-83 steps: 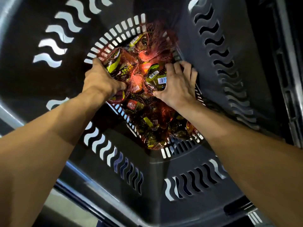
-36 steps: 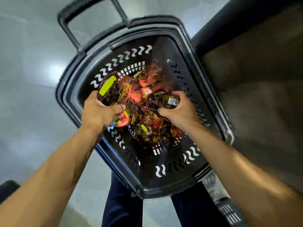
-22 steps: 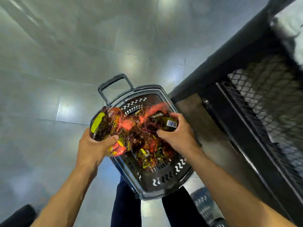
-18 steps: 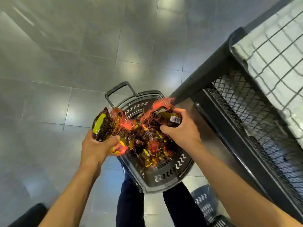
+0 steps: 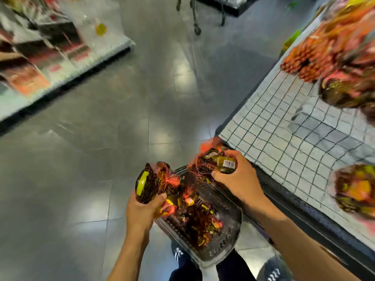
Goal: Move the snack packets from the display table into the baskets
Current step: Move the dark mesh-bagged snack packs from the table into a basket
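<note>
My left hand grips a red-netted snack packet with a yellow-green label, held above the dark plastic basket on the floor. My right hand grips another netted snack packet with a barcode sticker, raised near the corner of the display table. Several more netted packets lie inside the basket. Further packets are piled on the table at the right, and one lies near its front edge.
The wire-grid display table has a dark frame running along the right. Store shelving with boxed goods stands at the upper left. A wheeled trolley base is at the top. Grey floor tiles spread between. A second basket's rim shows at the bottom.
Both hands have risen out of the basket, each lifting a netted packet, and the view has tilted up from the basket's inside to the shop floor and table.
</note>
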